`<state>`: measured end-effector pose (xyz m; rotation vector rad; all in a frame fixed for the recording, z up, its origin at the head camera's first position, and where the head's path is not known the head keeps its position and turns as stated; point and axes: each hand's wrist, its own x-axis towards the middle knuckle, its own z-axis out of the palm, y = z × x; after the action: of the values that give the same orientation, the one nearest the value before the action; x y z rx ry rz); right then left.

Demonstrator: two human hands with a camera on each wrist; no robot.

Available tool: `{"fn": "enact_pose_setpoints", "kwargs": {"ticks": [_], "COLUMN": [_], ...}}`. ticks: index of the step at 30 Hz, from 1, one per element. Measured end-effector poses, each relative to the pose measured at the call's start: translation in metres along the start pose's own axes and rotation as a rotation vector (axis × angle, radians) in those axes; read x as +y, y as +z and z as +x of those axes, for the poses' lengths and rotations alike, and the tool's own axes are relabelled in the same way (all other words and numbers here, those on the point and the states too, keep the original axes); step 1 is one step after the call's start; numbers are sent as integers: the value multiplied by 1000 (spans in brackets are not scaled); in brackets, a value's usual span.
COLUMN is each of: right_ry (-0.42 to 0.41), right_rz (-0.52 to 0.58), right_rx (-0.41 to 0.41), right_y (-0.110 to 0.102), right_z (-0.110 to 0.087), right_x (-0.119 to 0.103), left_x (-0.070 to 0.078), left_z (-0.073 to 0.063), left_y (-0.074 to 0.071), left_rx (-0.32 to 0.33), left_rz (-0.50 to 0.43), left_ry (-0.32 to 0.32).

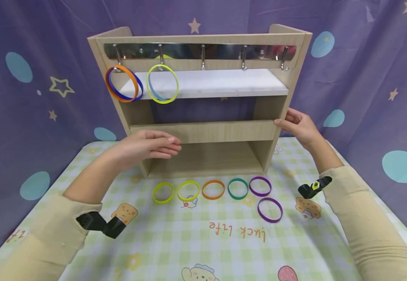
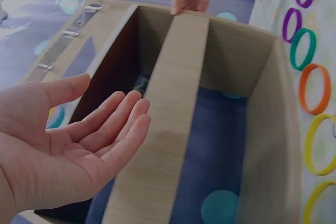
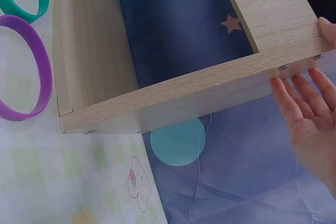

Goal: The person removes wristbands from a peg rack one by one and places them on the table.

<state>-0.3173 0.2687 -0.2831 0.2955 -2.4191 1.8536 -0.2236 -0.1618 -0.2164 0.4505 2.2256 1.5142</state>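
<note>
A wooden shelf rack (image 1: 203,134) stands at the back with a row of metal hooks along its top. My right hand (image 1: 303,128) holds its right side edge, thumb at the front and fingers against the outer side panel (image 3: 205,98). In front of the rack's left half, my left hand (image 1: 147,145) hovers with relaxed fingers and nothing in its palm. From the leftmost hook hang an orange wristband (image 1: 135,88) and a dark blue wristband (image 1: 141,84). A yellow wristband (image 1: 177,84) and a light blue wristband (image 1: 151,88) share the second hook.
Before the rack lie two yellow wristbands (image 1: 153,194), an orange one, a green wristband (image 1: 229,190) and two purple wristbands (image 1: 281,212). A checked cloth (image 1: 175,242) covers the table. A purple patterned curtain (image 1: 49,132) surrounds it. Three hooks on the right hold nothing.
</note>
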Motion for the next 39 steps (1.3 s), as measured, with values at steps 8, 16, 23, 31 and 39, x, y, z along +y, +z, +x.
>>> {"fn": "enact_pose_setpoints", "kwargs": {"ticks": [8,16,23,31,39], "right_ry": [-15,9,0,-7,3], "right_rz": [37,-3,4,1,-8], "right_rx": [14,20,11,8,16], "right_y": [1,0,1,2,1], "right_z": [0,-1,0,-1,-1], "right_x": [0,-3,-2,-2,-1], "left_x": [11,16,24,27,33], "left_z": [-11,-12,-11,-5,-2], "left_y": [-19,-35,-28,-21,-7], "left_rx": [47,164,282,335,440], "left_rz": [-10,-174,-370,-762,-837], "left_ry": [49,100,166,209,251]}}
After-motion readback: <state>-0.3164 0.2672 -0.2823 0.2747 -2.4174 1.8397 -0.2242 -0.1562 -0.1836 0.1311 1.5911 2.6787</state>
